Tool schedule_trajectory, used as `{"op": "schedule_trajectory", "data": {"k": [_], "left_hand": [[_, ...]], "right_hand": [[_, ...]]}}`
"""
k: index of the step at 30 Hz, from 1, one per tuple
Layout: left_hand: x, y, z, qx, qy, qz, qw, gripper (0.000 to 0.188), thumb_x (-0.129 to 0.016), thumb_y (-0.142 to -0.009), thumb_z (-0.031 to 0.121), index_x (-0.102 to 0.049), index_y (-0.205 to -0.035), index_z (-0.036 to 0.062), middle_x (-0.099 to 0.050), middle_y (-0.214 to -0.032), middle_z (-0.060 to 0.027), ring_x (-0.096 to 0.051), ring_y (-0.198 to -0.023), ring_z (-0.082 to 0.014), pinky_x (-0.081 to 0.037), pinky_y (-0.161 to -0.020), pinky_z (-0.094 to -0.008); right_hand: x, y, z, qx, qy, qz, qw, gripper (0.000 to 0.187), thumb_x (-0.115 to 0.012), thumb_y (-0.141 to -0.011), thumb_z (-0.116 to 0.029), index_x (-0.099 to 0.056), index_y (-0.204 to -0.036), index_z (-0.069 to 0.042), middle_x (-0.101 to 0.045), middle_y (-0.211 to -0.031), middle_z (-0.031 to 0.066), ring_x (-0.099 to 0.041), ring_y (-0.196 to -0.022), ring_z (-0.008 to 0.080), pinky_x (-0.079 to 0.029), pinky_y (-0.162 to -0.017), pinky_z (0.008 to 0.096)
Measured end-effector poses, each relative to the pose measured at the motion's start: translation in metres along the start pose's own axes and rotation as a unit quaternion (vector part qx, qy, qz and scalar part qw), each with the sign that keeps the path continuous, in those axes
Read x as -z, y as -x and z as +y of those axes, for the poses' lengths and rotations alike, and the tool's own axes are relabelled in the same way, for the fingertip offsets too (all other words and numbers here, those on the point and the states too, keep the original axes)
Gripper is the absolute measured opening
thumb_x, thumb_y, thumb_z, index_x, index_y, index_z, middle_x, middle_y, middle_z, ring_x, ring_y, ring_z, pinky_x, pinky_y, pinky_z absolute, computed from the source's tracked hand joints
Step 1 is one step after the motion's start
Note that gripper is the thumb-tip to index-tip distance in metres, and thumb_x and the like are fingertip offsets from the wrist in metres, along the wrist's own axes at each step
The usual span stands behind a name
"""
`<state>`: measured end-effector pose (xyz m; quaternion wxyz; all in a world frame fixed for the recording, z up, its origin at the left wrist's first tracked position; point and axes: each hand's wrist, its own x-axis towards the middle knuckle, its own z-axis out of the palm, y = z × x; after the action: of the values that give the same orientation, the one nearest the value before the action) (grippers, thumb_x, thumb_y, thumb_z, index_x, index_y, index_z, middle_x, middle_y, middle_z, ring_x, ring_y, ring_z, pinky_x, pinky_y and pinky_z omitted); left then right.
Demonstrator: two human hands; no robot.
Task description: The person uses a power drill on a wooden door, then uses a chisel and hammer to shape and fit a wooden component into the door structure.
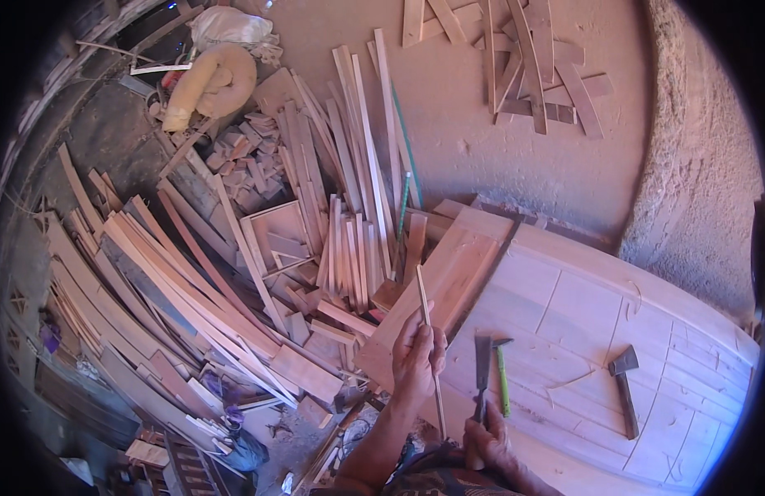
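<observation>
My left hand (415,354) is closed around a thin wooden strip (439,405), which stands nearly upright and pokes out above and below the fingers. To its right, my right hand (490,438) grips a chisel (482,364) by its wooden handle, the broad dark blade pointing away from me. The chisel blade is apart from the strip. Just beyond that blade, a small hammer with a green handle (503,384) lies on a large pale wooden panel (581,310). Farther right on the panel rests a hatchet-like tool (626,393) with a dark head.
Thin curled shavings lie on the panel. Long boards (192,289) are heaped at the left, and upright strips (366,140) lean on the wall behind. Offcut blocks (248,161) pile near a coiled yellow hose (213,87). Loose slats (540,74) appear at the top right.
</observation>
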<state>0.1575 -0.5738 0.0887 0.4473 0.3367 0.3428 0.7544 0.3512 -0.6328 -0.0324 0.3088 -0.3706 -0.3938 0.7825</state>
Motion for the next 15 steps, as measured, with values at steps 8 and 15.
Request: {"op": "schedule_trajectory", "data": {"k": [8,15], "left_hand": [[-0.003,0.001,0.007,-0.044,-0.077,0.027,0.996,0.041,-0.052,-0.103,0.011,-0.048,-0.143,0.0038,-0.059,-0.089,-0.003,-0.055,-0.063,-0.0071,-0.046,-0.049,-0.0217],[-0.019,0.004,0.03,-0.021,-0.113,0.035,0.993,0.039,-0.052,-0.103,0.011,-0.05,-0.142,0.0027,-0.057,-0.089,-0.0029,-0.056,-0.074,-0.0083,-0.049,-0.055,-0.0227]], "right_hand": [[-0.009,0.004,-0.069,0.154,0.083,-0.152,0.973,0.082,-0.053,-0.097,-0.004,-0.001,-0.16,-0.016,-0.059,-0.103,0.0112,-0.062,-0.077,0.0162,-0.055,-0.064,0.029],[-0.033,0.005,-0.083,0.312,0.144,-0.126,0.931,0.085,-0.06,-0.091,-0.001,-0.011,-0.159,-0.011,-0.061,-0.113,0.0142,-0.06,-0.063,0.0124,-0.053,-0.058,0.027]]}}
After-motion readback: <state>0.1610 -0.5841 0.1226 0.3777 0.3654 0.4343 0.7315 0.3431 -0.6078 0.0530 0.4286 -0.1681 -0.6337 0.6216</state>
